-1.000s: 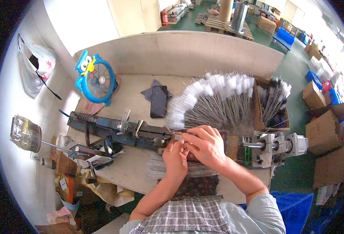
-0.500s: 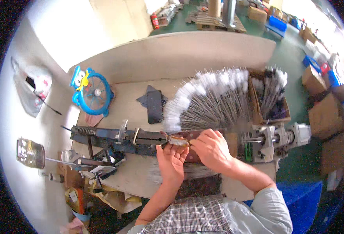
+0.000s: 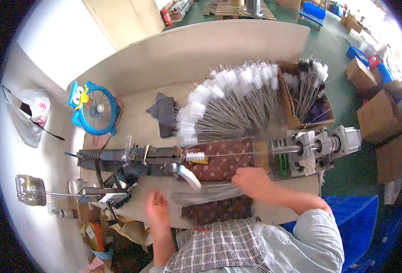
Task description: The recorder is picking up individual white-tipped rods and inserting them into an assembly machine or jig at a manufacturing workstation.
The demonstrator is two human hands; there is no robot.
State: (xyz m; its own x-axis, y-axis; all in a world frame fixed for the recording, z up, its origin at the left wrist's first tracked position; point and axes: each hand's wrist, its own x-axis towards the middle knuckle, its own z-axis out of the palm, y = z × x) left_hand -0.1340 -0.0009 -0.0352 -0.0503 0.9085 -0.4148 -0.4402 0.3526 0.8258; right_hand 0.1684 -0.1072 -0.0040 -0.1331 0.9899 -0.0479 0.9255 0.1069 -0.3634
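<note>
A white-bristled brush [image 3: 195, 157] lies along the middle of the long machine, its thin wire stem running right to the metal spindle [image 3: 287, 149]. My right hand [image 3: 254, 183] rests at the near edge of the brown dotted cloth [image 3: 228, 159], fingers curled; what they hold, if anything, is hidden. My left hand [image 3: 157, 209] is smeared by motion, low over the near side of the bench, left of a bundle of loose wires [image 3: 205, 194]. Between the brush and the wires, a curved white piece [image 3: 189, 177] sticks out from a round metal end on the dark rail [image 3: 151, 169].
Many white-tipped brushes [image 3: 235, 104] fan out behind the machine, beside a cardboard box [image 3: 289, 102] of more brushes. A blue cartoon-shaped fan [image 3: 96, 109] and a dark phone [image 3: 166, 117] are at the far left. A motor [image 3: 346, 140] ends the machine on the right.
My left hand has left the brush and pulled back toward me, to the left. My right hand has come down to the cloth's near edge. The brush now lies uncovered; the view has shifted slightly.
</note>
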